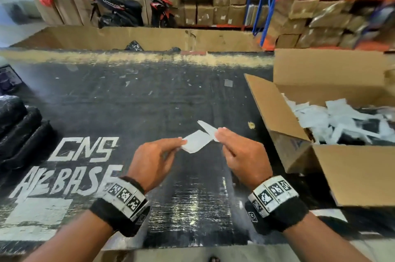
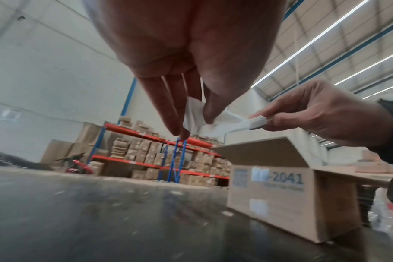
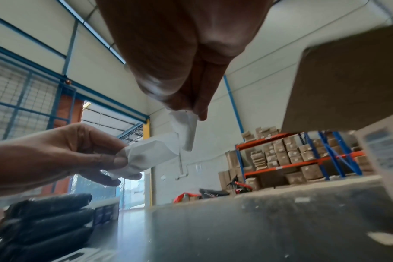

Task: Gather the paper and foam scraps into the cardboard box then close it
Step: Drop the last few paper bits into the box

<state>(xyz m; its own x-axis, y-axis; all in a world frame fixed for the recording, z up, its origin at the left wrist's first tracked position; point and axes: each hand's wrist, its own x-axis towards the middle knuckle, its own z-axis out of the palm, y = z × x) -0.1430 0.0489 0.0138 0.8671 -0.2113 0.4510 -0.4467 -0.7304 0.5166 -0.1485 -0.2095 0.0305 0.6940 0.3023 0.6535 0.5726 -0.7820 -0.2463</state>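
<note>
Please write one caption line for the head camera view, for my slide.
Both hands, left hand and right hand, pinch white scraps beside the open cardboard box.

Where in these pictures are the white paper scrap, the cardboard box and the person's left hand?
white paper scrap [image 1: 195, 144]: head view, middle of the flat sheet.
cardboard box [image 1: 354, 173]: head view, near front flap.
left hand [image 1: 152, 159]: head view, back of the hand.

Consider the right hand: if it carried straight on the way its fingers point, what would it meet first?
Probably nothing soon: the right hand points across bare black table, left of the cardboard box. Depth is uncertain.
</note>
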